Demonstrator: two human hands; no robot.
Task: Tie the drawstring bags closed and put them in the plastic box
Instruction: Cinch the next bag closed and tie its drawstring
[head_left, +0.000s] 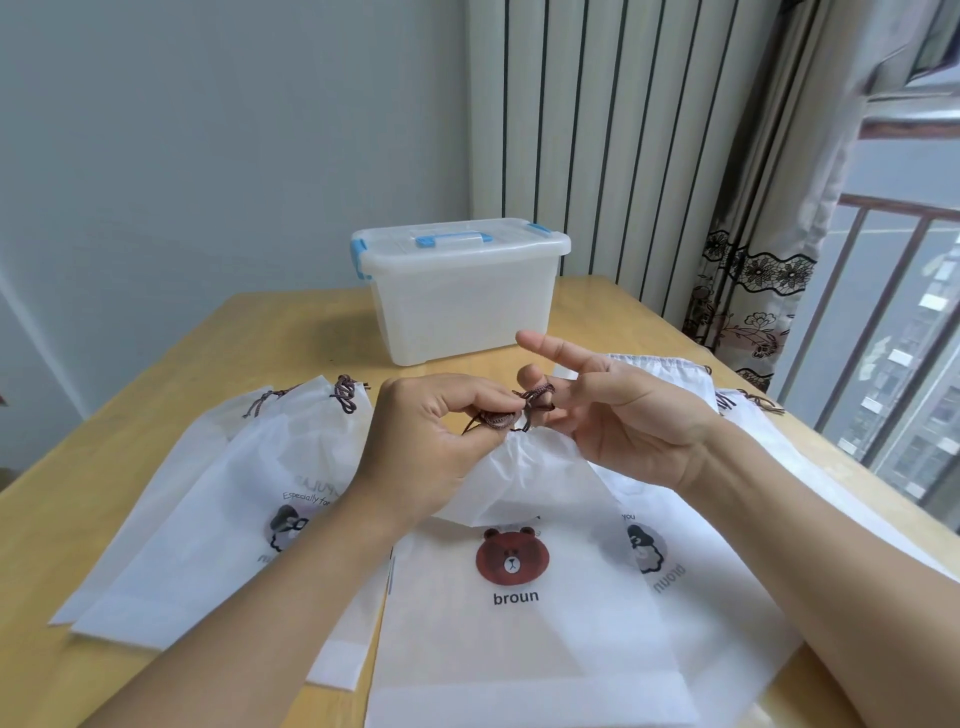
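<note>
At table centre, near edge: bear bag (519, 597) lies flat on the wooden table (260, 332), mouth gathered up between both hands. Step in hand, by my read: tying the dark cord (511, 413) at the bag's neck, knot half-formed.

Left hand (441, 441) pinches the cord bundle, fingers curled tight on it. Right hand (623, 415) has the cord looped at thumb and middle fingers, index finger sticking out straight; grip on the cord looks like a light pinch.

Next move likely needs: pull the loop through, cinch against the gathered neck, then lift the bag over to the plastic box (457, 291). Box sits at the far side of the table, lid on and blue latches apparently closed, so it'll need opening first.

Other bags: left pile (208, 509) with cords at the top, looks tied; right pile (701, 519) partly under the right arm, state unclear.

Readable text: "broun" under the bear print. Left pile: "Especially for…", rest cut off. Right pile: "you", plus mirrored "broun" showing through the fabric.
</note>
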